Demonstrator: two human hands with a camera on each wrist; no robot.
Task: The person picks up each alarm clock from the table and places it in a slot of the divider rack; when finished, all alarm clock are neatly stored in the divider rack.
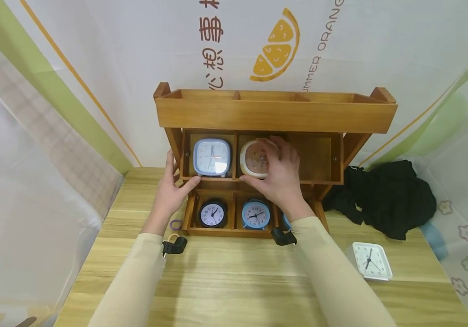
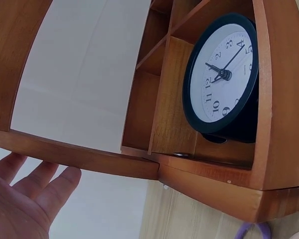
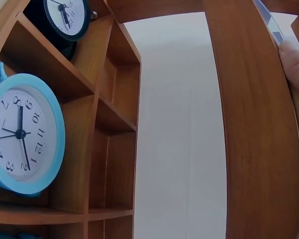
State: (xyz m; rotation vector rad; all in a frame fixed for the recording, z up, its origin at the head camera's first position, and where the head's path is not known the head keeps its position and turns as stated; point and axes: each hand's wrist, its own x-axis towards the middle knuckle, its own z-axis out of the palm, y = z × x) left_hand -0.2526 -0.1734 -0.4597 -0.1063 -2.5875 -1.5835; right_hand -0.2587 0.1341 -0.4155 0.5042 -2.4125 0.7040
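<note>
My right hand (image 1: 282, 168) grips a white-rimmed clock (image 1: 254, 159) with a brownish face, in the middle compartment of the wooden shelf's middle tier. Its thumb is at the clock's lower edge, and the fingers reach over the top right. My left hand (image 1: 170, 190) touches the left end of that tier, fingers along the outer side and thumb at the front edge. Beside the thumb, a blue-rimmed square clock (image 1: 211, 157) stands in the left compartment. In the left wrist view, fingertips (image 2: 65, 181) meet the wooden rail (image 2: 79, 162).
The lower tier holds a black alarm clock (image 1: 212, 214), a light blue one (image 1: 256, 215) and another blue one partly behind my right wrist. A white square clock (image 1: 372, 261) and black cloth (image 1: 393, 197) lie at the right. A purple ring (image 1: 175, 224) lies by the shelf's left.
</note>
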